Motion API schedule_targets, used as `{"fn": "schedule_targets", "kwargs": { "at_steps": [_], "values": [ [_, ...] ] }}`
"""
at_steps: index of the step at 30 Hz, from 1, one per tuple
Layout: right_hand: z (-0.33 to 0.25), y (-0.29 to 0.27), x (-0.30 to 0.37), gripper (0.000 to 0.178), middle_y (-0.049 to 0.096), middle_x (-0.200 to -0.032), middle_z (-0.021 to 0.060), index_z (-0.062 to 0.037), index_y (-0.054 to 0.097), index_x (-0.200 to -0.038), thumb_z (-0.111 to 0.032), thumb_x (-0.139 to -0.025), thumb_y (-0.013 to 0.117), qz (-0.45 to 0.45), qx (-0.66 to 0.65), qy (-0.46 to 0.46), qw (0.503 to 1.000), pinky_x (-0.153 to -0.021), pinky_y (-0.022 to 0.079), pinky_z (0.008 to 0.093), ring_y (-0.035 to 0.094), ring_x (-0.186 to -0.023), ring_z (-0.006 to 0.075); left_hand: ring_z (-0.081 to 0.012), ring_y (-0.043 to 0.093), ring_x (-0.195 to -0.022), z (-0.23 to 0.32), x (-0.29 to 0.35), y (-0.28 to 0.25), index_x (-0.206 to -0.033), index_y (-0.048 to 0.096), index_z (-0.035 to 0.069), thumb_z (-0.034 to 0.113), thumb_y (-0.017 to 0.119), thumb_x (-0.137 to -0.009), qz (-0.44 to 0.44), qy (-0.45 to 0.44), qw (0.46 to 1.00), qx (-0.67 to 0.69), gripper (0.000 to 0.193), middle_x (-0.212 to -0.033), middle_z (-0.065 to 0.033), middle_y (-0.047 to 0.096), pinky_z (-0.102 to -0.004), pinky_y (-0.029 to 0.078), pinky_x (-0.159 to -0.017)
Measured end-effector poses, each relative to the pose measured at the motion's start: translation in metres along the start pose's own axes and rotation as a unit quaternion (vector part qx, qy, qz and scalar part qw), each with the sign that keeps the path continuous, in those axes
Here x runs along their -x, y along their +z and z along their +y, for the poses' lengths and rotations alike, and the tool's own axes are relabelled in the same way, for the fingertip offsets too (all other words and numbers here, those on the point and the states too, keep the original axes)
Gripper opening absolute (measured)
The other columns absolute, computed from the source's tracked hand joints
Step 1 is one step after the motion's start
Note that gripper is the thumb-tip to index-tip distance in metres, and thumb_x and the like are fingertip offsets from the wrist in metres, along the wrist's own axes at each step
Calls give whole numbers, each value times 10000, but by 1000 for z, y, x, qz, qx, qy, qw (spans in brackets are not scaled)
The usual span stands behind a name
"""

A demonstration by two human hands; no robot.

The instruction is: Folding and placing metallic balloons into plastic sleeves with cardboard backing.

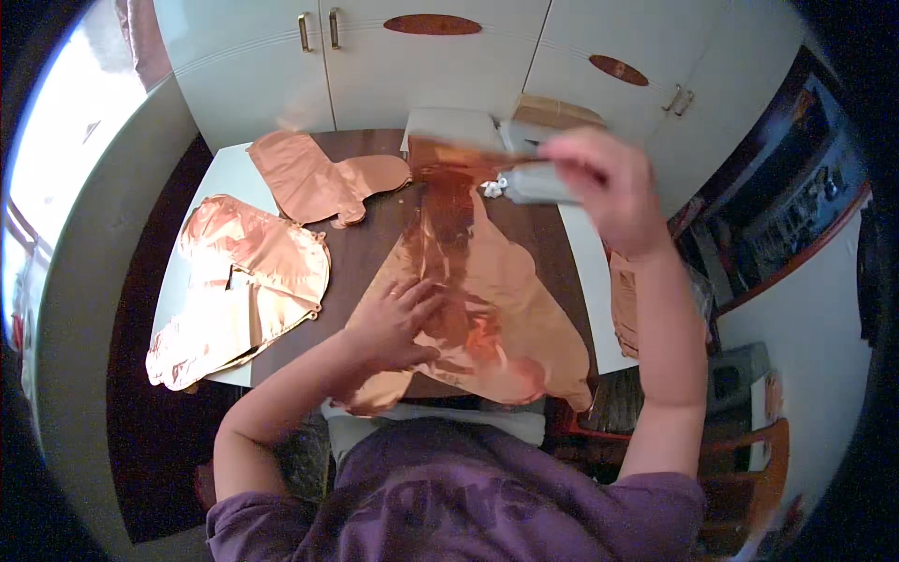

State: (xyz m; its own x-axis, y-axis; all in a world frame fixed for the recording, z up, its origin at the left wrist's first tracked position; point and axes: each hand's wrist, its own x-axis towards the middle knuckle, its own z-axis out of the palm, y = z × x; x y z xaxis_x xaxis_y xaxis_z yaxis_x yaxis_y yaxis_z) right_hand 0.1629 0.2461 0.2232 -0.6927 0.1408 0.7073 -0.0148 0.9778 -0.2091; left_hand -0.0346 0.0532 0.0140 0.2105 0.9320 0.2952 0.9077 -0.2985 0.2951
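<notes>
A large flat copper-coloured foil balloon (pixel 515 290) lies across the middle of the table, spread toward my body. My left hand (pixel 398 323) rests on it, palm down, with the fingers spread. At the far side, a shiny part of the foil rises off the table, and its blurred upper edge runs to my right hand (pixel 604 183). That hand is raised at the right with its fingers closed, seemingly pinching this edge; motion smears the fingertips. Left of the balloon lie another flat foil balloon (pixel 323 178) and a shinier one (pixel 281 272) nearer me.
Behind my right hand are a grey packet (pixel 538 183) with a crumpled white end and a brown cardboard piece (pixel 557 110). A folded copper piece (pixel 623 304) lies at the table's right edge. White cabinets (pixel 421 75) border the far side; a wooden chair (pixel 763 468) stands lower right.
</notes>
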Motion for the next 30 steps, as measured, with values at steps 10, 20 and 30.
{"fn": "schedule_targets", "kwargs": {
  "at_steps": [10,20,30],
  "values": [
    [-52,68,194,232,674,-1005,98,-69,666,-986,-138,-769,625,-136,2,-28,990,-931,476,478,649,-960,263,-379,345,-1333,9,26,13,-1269,511,-4,436,630,-815,-2,5,999,-32,643,-1388,-201,423,-524,258,-1098],
    [-72,80,229,211,666,-970,109,-50,656,-935,-144,-746,640,-143,113,-17,983,-856,512,424,647,-909,255,-378,391,-1312,-13,22,6,-1335,446,-17,464,632,-805,-11,19,1000,11,740,-1389,-216,429,-535,284,-1092],
    [-73,88,229,215,666,-974,116,-38,656,-950,-132,-759,626,-129,83,-27,988,-863,523,419,648,-914,258,-386,432,-1261,-9,28,-14,-1243,481,-1,358,682,-735,41,-21,996,70,654,-1295,-219,484,-529,294,-1089]
  ]
}}
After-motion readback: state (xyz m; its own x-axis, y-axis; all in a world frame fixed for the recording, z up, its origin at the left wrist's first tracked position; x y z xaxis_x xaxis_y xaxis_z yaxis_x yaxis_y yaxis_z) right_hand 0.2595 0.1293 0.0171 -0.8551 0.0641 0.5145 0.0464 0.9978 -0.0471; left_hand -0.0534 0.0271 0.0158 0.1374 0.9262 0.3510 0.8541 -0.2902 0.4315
